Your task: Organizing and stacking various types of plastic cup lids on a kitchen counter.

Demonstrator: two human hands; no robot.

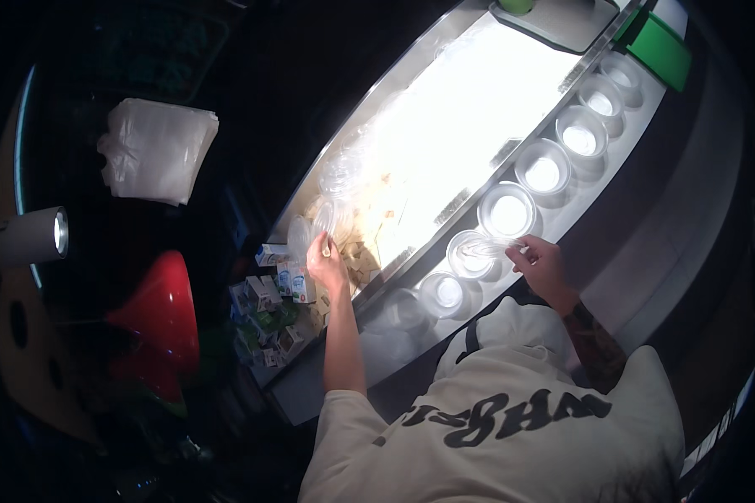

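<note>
My left hand [328, 267] grips the edge of a clear plastic lid [324, 217] at the near left end of a brightly lit counter bin [377, 276]. More clear lids [341, 173] stand and lie along the bin's far wall. Between the fingers of my right hand [541, 267] is another thin clear lid [494, 244], tilted above a round translucent plastic bowl [469, 259]. That bowl is one of several in a row along a white ledge [629, 135]. At the row's near end, a bowl [402, 308] looks covered, though dimly lit.
Small cartons [294, 283] and boxes crowd the counter's left end. A grey tray [560, 25] and a green plastic container [657, 53] are at the far end. To the left are a stack of whitish plastic bags [157, 151], a red lampshade [167, 311] and a spotlight [34, 232].
</note>
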